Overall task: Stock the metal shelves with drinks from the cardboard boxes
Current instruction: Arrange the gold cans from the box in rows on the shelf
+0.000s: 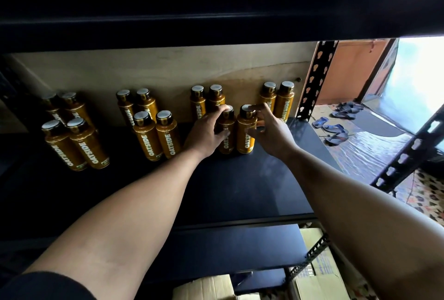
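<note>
Two brown-gold plastic drink bottles with black caps are being set upright on the black metal shelf [240, 191]. The left bottle [227, 142] is held by the left grip [206, 133], whose fingers are curled round its neck and side. The right bottle [245, 136] is held by the right grip [271, 131], with a finger by the cap and the thumb lower down. Both bottles are stood side by side, touching, just in front of a back pair [197, 105]. Two full groups of four [146, 136] are seen further left, and one more pair [284, 105] is stood at the back right. So a good part of the job looks done. Room is left on the shelf, and brown cardboard boxes [322, 273] are seen below. What is inside them cannot be told.
</note>
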